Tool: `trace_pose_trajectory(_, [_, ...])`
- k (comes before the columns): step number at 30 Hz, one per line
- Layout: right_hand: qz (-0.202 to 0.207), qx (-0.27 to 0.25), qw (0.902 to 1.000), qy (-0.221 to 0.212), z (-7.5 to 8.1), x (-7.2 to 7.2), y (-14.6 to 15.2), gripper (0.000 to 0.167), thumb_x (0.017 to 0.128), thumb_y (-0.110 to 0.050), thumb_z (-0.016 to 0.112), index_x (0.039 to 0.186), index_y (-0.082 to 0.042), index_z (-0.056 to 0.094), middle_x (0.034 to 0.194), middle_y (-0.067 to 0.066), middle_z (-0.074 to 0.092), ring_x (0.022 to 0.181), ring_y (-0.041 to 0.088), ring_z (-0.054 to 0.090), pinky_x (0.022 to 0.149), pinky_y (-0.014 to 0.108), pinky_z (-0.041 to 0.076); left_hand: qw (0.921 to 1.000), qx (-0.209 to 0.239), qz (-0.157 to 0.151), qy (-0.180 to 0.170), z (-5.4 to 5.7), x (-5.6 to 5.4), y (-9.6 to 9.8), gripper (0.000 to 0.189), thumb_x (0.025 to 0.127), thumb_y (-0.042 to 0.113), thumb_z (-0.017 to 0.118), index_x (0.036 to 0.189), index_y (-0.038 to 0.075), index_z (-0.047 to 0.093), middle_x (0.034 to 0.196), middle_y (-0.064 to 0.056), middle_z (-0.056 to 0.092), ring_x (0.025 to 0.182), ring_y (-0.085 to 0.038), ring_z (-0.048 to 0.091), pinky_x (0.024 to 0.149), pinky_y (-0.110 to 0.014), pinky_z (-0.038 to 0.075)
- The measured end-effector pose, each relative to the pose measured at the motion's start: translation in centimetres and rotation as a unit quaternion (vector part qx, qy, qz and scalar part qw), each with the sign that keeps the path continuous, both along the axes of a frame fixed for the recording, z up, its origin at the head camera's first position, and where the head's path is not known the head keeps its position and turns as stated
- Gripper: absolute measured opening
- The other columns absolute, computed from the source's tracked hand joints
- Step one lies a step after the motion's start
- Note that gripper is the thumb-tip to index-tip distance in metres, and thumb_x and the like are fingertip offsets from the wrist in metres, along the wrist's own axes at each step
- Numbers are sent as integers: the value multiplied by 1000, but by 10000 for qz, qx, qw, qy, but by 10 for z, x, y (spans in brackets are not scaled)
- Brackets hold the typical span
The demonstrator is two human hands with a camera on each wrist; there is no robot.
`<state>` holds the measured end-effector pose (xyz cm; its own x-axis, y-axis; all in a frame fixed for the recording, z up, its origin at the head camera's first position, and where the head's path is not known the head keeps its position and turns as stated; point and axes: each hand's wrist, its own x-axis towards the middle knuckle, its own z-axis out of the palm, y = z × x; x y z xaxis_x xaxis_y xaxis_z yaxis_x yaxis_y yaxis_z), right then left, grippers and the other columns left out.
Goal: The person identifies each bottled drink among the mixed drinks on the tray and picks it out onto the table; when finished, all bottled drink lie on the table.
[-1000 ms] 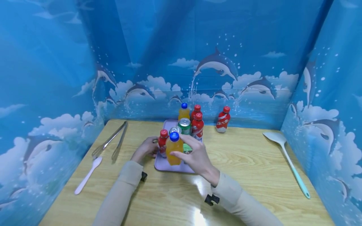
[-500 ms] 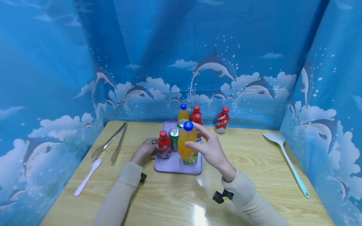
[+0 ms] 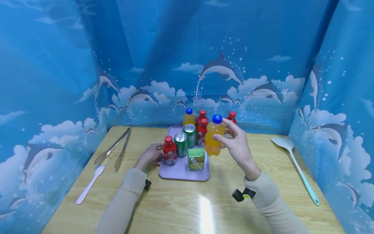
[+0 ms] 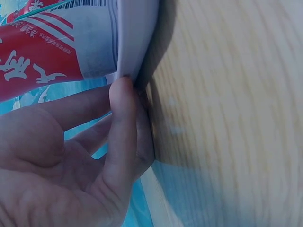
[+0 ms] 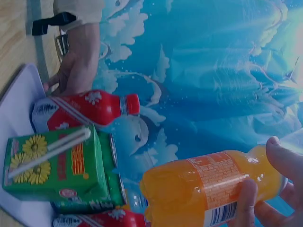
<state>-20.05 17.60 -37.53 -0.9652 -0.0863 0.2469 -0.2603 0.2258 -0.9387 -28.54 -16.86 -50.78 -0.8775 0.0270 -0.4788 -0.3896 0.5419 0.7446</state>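
My right hand grips an orange drink bottle with a blue cap. The bottle is off the table, just right of the lilac tray. In the right wrist view, thumb and fingers close round its upper part. My left hand holds the tray's left rim, as the left wrist view shows, beside a red bottle. On the tray stand green cans, a green juice box with a straw, more red bottles and another orange drink bottle at the back.
One more red bottle stands apart behind my right hand, partly hidden. Metal tongs and a lilac spoon lie at left. A long-handled spatula lies at right. A dolphin-printed curtain surrounds the table.
My right hand has carried the orange drink bottle from above the tray's front left to the right, past its right edge, uncovering the juice box and cans. My left hand stays put.
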Motion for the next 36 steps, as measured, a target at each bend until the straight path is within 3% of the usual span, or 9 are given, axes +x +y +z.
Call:
trace_pose_trajectory(9, [-430, 155, 9989, -73, -10, -22, 35, 66, 97, -34, 76, 157, -24, 49, 139, 12, 61, 113, 23, 60, 67, 30, 67, 10000, 37, -9, 25, -1, -1, -1, 68, 97, 4, 60, 161, 11, 41, 116, -21, 69, 85, -24, 69, 62, -28, 64])
trace_pose_trajectory(15, [-637, 188, 9970, -395, -21, -40, 58, 76, 97, -39, 75, 163, -23, 40, 146, 15, 56, 120, 26, 60, 68, 30, 67, 10000, 45, 2, 30, -1, 0, 0, 69, 96, 2, 61, 161, 11, 41, 113, -21, 70, 83, -24, 69, 60, -28, 63])
trace_pose_trajectory(20, [-927, 130, 9942, -522, -28, -54, 73, 78, 96, -39, 75, 163, -23, 39, 147, 14, 54, 121, 25, 61, 69, 30, 67, 10000, 24, -19, 47, -1, 0, 0, 68, 96, 0, 61, 160, 11, 42, 111, -21, 70, 81, -23, 68, 58, -27, 62])
trace_pose_trajectory(27, [-1273, 134, 9899, -609, -36, -71, 94, 78, 96, -38, 75, 163, -23, 38, 154, 15, 50, 110, 13, 61, 69, 28, 67, 9996, 237, -60, 163, -1, 2, -1, 68, 95, -1, 60, 160, 10, 44, 106, -21, 72, 76, -21, 67, 56, -26, 61])
trace_pose_trajectory(36, [-1665, 222, 9825, -801, -43, -90, 110, 79, 96, -31, 76, 163, -18, 35, 156, 18, 44, 114, 20, 58, 72, 32, 68, 9995, 242, -57, 196, -2, 3, -2, 68, 94, -2, 59, 160, 10, 44, 106, -21, 71, 76, -20, 67, 55, -25, 61])
